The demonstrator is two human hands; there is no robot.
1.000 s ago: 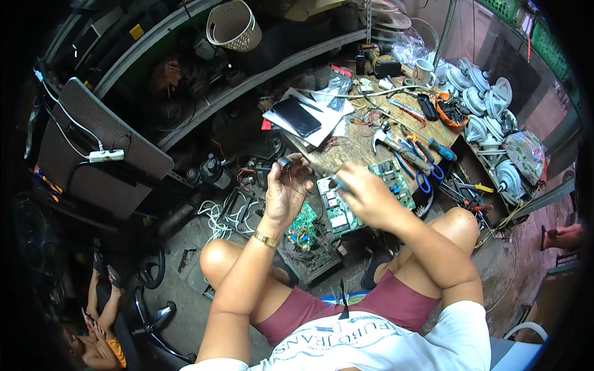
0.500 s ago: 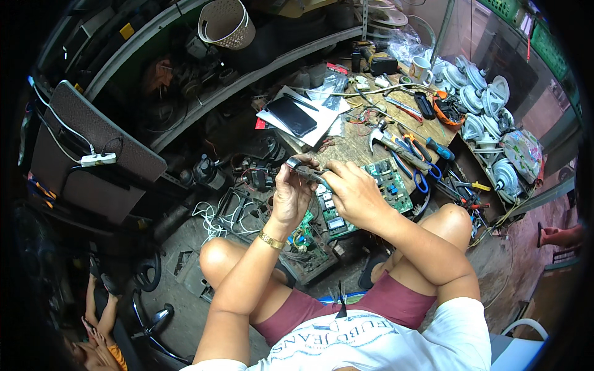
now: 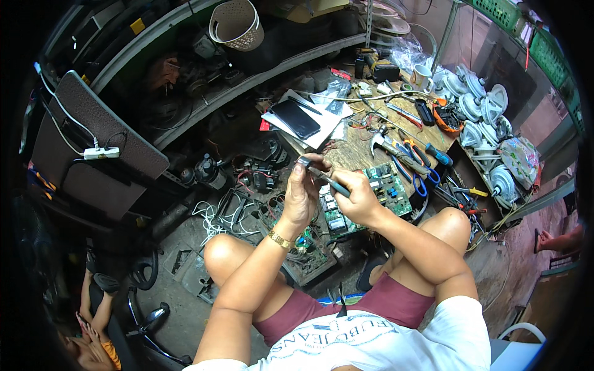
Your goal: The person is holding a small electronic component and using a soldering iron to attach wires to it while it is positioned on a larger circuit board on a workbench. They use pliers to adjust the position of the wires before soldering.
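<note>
Raised in front of my knees, my left hand (image 3: 299, 196) pinches a small dark part with a shiny curved metal edge (image 3: 304, 161). My right hand (image 3: 359, 196) grips a slim hand tool with a grey-green handle (image 3: 338, 188). Its tip points at the small part, but my fingers hide whether they touch; the tool's exact kind is unclear. Below my right hand lies a green circuit board (image 3: 391, 185) crowded with components. Another board (image 3: 303, 240) sits in a tray-like casing under my left wrist.
On the wooden bench (image 3: 356, 148) lie a phone (image 3: 296, 119) on papers, a hammer (image 3: 396, 150), pliers, blue-handled scissors (image 3: 426, 179) and a blue screwdriver (image 3: 438, 153). White pulley-like parts (image 3: 473, 105) pile up at right. White cable (image 3: 213, 216) coils on the floor. Another person sits at lower left.
My right hand has turned and drawn slightly down and right, so more of the tool's handle shows. My left hand has shifted slightly right with the small part. The view has moved a little.
</note>
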